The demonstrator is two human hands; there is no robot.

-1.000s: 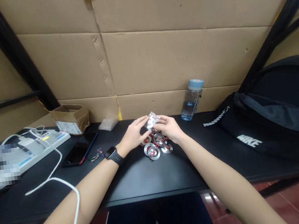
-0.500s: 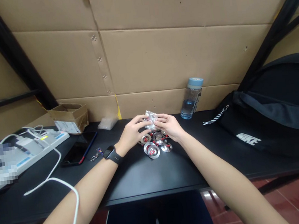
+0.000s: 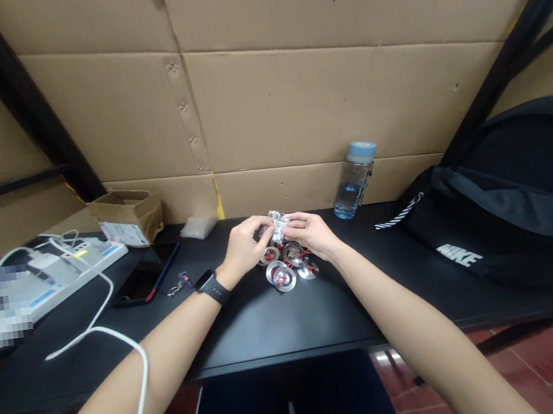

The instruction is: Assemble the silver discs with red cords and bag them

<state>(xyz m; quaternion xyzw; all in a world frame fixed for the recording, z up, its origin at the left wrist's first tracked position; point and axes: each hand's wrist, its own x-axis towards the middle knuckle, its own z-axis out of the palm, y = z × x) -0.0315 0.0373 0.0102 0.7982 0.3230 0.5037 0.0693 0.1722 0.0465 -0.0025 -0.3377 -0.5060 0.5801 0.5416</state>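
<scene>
A crinkled, shiny clear plastic bag is held between both hands above the desk's middle. My left hand pinches its left side with thumb and fingers. On the opposite side my right hand grips the bag the same way. Just below and in front of the hands lies a pile of small silver metal discs with raised centres and red cords, like finger cymbals. Part of the pile is hidden behind the fingers. Whether anything is inside the bag I cannot tell.
Left on the black desk are a power strip with white cables, a phone, keys and an open cardboard box. Plastic bags lie by the back wall. A water bottle and black backpack stand right.
The plastic bag has been squeezed narrower between my hands. My left fingers have drawn in closer around its edge. The discs lie as before.
</scene>
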